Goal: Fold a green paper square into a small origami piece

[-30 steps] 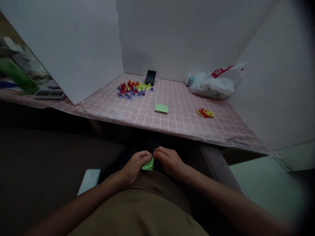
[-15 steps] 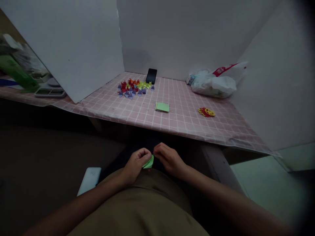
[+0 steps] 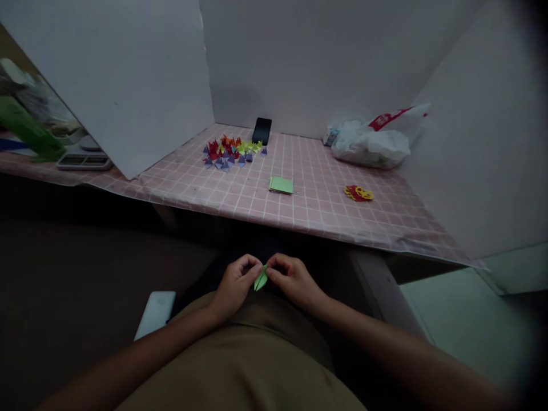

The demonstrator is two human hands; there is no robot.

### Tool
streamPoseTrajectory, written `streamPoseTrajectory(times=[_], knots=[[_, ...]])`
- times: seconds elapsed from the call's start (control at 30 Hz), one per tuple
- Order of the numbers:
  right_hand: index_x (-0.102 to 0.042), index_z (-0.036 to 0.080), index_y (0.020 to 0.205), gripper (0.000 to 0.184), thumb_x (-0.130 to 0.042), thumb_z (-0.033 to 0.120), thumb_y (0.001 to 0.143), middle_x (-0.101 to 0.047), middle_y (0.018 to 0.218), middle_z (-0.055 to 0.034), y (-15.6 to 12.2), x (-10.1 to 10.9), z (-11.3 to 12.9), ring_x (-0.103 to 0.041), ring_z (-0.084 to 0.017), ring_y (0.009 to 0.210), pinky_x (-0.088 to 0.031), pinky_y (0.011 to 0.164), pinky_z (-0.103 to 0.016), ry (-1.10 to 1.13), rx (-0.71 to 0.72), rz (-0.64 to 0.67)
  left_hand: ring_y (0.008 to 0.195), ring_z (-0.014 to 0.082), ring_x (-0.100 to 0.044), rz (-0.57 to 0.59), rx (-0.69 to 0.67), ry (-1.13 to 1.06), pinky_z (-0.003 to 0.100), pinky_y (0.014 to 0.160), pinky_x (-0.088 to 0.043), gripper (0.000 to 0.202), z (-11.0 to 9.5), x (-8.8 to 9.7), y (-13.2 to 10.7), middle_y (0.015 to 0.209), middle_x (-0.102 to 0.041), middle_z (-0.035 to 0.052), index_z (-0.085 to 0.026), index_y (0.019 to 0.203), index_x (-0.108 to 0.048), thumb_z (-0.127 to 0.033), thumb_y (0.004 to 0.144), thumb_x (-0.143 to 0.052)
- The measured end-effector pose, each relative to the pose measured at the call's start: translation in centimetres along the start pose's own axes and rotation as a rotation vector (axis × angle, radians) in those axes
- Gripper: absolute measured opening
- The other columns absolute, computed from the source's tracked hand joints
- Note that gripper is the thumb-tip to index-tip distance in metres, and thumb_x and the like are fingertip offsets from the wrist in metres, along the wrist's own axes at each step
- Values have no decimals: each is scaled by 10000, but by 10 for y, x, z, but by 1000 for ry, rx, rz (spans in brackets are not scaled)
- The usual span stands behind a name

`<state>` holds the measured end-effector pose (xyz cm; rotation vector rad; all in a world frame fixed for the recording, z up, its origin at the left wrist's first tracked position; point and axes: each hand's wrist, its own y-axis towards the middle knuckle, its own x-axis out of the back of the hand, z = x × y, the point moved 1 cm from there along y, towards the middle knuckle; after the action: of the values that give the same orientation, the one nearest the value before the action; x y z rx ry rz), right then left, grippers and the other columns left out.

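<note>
Below the table edge, over my lap, my left hand [image 3: 233, 282] and my right hand [image 3: 293, 277] both pinch a small folded piece of green paper [image 3: 261, 278] between their fingertips. The paper now stands narrow and nearly upright between the two hands. On the pink checked table [image 3: 240, 197] lies a small stack of green paper squares [image 3: 281, 185], and further back a cluster of several folded paper figures [image 3: 231, 151] in red, orange, yellow and purple.
A black phone [image 3: 262, 131] leans at the back wall. A white plastic bag [image 3: 370, 145] sits back right, red and yellow paper shapes [image 3: 358, 193] lie right. White boards wall the table. A white device [image 3: 156, 311] rests by my left thigh; a calculator [image 3: 83, 161] lies far left.
Both hands have shifted slightly and closed in on each other. The green paper has gone from a flatter, wider shape to a narrower, more upright fold between the fingertips.
</note>
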<state>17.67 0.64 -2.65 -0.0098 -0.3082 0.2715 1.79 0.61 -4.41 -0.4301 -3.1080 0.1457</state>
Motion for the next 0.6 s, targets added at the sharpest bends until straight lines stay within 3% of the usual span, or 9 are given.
streamPoseTrajectory(times=[0.2,0.43,0.6], knots=[[-555,161,716,154,-514,219,852,-520,672,5,0,3,2,-462,-127,638,-349,590,-249,-113,85,-4,745,153,-529,-27,-108,180,267,695,-412,177,-4,2,0,781,-569,12,-154,783,-639,-318,832,-598],[-503,170,743,202,-485,302,895,-470,668,22,2,5,0,-425,-120,626,-356,587,-247,39,33,127,609,114,-493,76,79,-74,239,600,-403,200,1,2,3,672,-559,-18,-158,786,-612,-355,816,-613],[-511,168,729,219,-489,292,908,-480,663,17,2,6,1,-425,-121,626,-345,582,-247,-54,85,142,651,121,-527,21,15,-39,241,624,-429,174,2,1,2,729,-580,-10,-163,827,-601,-314,771,-669]])
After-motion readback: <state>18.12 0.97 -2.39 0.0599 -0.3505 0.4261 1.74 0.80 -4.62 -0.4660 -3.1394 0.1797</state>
